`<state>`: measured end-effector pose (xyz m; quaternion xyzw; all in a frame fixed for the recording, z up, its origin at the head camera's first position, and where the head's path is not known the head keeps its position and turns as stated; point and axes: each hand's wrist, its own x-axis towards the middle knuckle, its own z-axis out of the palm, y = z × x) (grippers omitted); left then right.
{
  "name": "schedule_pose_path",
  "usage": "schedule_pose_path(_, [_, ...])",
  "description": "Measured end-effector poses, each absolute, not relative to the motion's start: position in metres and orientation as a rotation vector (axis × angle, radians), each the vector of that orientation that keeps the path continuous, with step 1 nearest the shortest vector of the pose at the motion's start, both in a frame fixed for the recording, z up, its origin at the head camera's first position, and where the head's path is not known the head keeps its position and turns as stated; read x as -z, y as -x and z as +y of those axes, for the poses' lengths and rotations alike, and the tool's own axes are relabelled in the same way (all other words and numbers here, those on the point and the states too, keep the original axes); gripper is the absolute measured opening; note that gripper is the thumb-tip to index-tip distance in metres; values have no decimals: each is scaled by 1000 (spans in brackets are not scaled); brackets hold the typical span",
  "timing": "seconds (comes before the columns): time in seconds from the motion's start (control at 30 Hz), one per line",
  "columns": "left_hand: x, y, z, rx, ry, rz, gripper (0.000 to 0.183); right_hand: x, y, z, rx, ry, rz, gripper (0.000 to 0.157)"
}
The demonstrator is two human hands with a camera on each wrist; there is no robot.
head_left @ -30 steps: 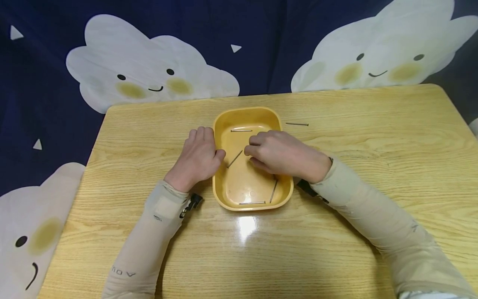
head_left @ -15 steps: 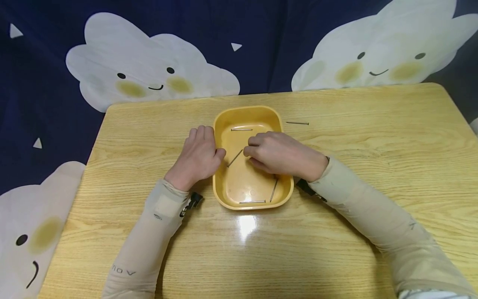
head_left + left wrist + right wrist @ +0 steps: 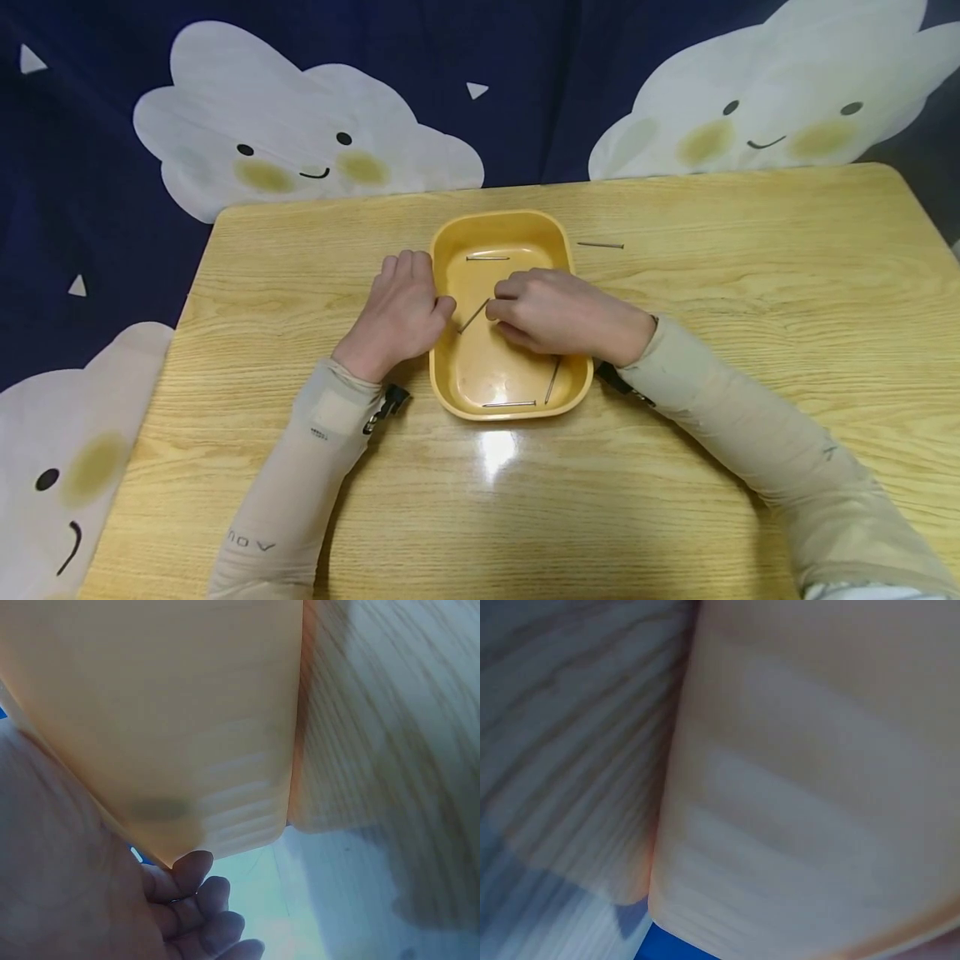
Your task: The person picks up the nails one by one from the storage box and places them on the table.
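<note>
My left hand (image 3: 400, 312) holds the left rim of a yellow plastic tub (image 3: 480, 414), thumb over the rim and the other fingers outside. In the left wrist view those fingers (image 3: 196, 870) curl beside the tub's outer wall (image 3: 187, 697). Inside the tub, my right hand (image 3: 551, 312) bends its fingers down over the floor; its fingertips are hidden, and I cannot tell whether they pinch anything. Just left of them lies a slanted nail (image 3: 473, 316). Another nail (image 3: 487, 258) lies toward the back, one nail (image 3: 509, 404) along the front, and one nail (image 3: 552, 382) below the right hand.
A loose nail (image 3: 600, 245) lies on the wooden table (image 3: 720, 242), right of the tub's back corner. Behind the table hangs a dark blue cloth (image 3: 517, 125) with white clouds. The tub's outer wall (image 3: 795, 787) fills much of the right wrist view.
My right hand has shifted slightly left and toward me inside the tub. My left hand stays at the rim, and the visible nails keep their places in the tub.
</note>
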<state>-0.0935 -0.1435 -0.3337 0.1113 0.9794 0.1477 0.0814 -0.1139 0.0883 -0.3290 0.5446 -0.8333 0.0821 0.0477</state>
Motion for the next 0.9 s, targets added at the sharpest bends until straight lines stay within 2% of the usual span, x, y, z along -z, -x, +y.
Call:
schedule_pose_path(0.53, [333, 94, -143, -436, -345, 2928, 36, 336, 117, 87, -348, -1722, -2563, 7])
schedule_pose_path(0.9, [333, 94, -144, -428, -341, 2923, 37, 336, 117, 86, -323, -1746, -2606, 13])
